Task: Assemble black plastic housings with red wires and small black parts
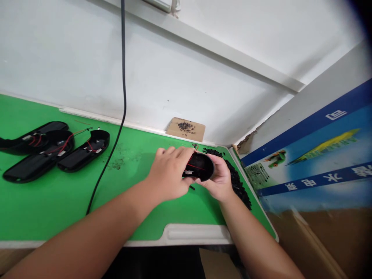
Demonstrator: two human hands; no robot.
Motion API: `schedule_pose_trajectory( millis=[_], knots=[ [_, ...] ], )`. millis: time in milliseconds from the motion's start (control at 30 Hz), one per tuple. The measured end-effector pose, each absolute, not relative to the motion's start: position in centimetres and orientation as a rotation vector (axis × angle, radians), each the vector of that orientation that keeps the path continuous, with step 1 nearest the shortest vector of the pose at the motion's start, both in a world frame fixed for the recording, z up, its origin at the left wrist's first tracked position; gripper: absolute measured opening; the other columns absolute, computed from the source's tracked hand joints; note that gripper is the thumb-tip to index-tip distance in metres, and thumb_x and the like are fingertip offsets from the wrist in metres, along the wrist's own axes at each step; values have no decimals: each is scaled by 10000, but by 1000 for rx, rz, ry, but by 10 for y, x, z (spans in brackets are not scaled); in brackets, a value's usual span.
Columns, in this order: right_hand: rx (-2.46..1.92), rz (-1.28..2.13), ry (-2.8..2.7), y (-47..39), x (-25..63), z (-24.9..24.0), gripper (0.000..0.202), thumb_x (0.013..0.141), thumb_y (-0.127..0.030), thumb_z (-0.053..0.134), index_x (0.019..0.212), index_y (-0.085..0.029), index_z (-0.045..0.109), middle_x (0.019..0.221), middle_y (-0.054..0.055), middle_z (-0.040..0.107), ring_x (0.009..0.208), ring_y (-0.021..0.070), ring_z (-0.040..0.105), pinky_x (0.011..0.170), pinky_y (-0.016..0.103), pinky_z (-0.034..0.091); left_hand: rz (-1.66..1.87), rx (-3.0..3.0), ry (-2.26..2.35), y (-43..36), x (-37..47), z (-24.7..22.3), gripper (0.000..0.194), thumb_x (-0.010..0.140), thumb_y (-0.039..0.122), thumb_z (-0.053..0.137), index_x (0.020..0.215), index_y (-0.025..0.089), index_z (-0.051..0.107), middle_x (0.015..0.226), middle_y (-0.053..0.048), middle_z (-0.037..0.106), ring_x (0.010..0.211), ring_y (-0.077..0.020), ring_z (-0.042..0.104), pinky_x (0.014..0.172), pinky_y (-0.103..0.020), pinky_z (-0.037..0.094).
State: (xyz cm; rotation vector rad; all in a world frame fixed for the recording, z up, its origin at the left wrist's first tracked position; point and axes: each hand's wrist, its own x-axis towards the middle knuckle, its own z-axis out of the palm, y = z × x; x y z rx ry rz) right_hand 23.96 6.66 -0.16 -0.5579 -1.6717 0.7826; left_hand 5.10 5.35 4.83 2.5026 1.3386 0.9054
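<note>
Between my two hands is a black plastic housing (205, 167), its hollow rounded end facing me and thin red wires showing inside. My left hand (171, 170) wraps over its left side, fingers on top and thumb below. Around the right rim curls my right hand (222, 178), with fingers behind and thumb under the edge. A small connector on a wire (195, 146) sticks up above the housing. Just beyond my right hand lies a heap of small black parts (240, 186). Below the housing a small black piece (192, 187) rests on the green tabletop (130, 201).
Several similar black housings (84, 151) with red wires lie at the left. A black cable (123, 97) hangs down across the table. Small dark bits sit on a cardboard piece (188, 133) by the wall. A printed blue and white box (314, 155) stands at the right.
</note>
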Motion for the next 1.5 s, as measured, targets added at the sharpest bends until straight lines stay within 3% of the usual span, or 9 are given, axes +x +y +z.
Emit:
schedule_pose_trajectory(
  millis=[333,633,833,1000,1100,1200,1300,1500],
  knots=[
    [-607,769,-1715,66,237,-2,598,757,-305,785,1274,-324,485,1268,75,628,1150,241,620,936,425,547,864,2472,1410,55,52,45,533,729,315,699,1214,213,502,1211,-85,634,1063,-296,565,837,-428,395],
    [-642,852,-1794,68,240,-15,893,716,-378,813,1441,-315,294,1412,118,491,1295,268,510,1081,465,436,898,2412,1430,57,52,44,566,715,397,729,1194,205,496,1137,-85,647,1013,-303,588,832,-448,441],
    [-675,886,-1737,65,229,-10,756,811,-375,724,1450,-315,323,1410,105,514,1278,248,530,1059,453,464,853,2378,1522,60,54,40,553,736,314,689,1230,188,474,1150,-126,634,1043,-324,593,843,-455,458],
    [-791,890,-1590,67,217,-7,684,805,-442,714,1401,-256,433,1313,114,604,1167,240,605,964,413,536,856,2256,1501,62,56,33,703,702,264,703,1329,159,403,1228,-163,583,1139,-337,554,919,-479,456],
    [-825,984,-1453,72,216,-9,577,790,-422,730,1301,-231,543,1213,103,668,1059,229,656,897,394,563,966,2094,1374,66,56,31,602,709,260,689,1256,146,464,1204,-159,591,1101,-300,577,911,-447,476],
    [-848,1109,-1322,77,218,-12,322,758,-392,756,1015,-213,685,948,50,738,827,181,693,770,336,586,1073,1898,1312,72,57,29,372,728,214,631,1087,150,559,1053,-110,649,970,-246,622,868,-398,497],
    [-871,1134,-1249,78,217,-11,236,663,-365,813,783,-201,694,725,-2,707,633,134,647,640,280,572,1072,1787,1334,77,59,29,196,702,205,612,892,157,602,870,-65,660,832,-224,623,789,-368,505],
    [-958,1141,-1241,71,214,4,180,625,-308,775,632,-188,641,605,-17,659,544,138,615,587,303,574,1099,1718,1289,77,64,26,272,680,221,613,945,159,611,854,-38,678,774,-197,620,723,-323,499]
  ],
)
